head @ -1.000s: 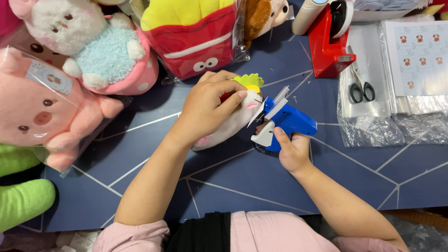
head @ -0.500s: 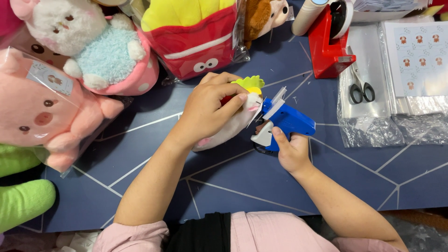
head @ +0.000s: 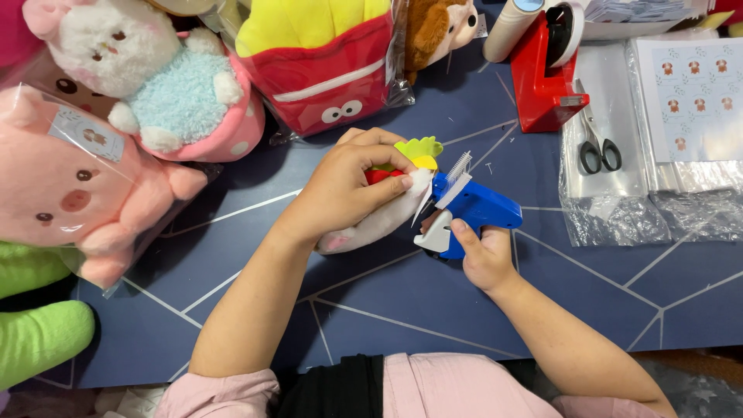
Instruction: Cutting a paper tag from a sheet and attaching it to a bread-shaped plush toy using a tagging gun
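Observation:
My left hand (head: 346,188) is closed over a small white plush toy (head: 371,224) with yellow, green and red parts at its top, holding it against the dark blue tabletop (head: 402,302). My right hand (head: 481,259) grips a blue tagging gun (head: 470,210); one finger lies on its white trigger. The gun's tip and its white strip of fasteners touch the toy's upper end, just beside my left fingertips.
Bagged plush toys crowd the left and back: a pink pig (head: 70,193), a white and blue animal (head: 162,85), a red and yellow fries plush (head: 325,62), a green one (head: 39,333). A red tape dispenser (head: 546,73), black scissors (head: 597,151) and clear bags with printed cards (head: 681,116) lie at right.
Both hands stay nearly still. The gun's tip remains pressed at the toy's upper end.

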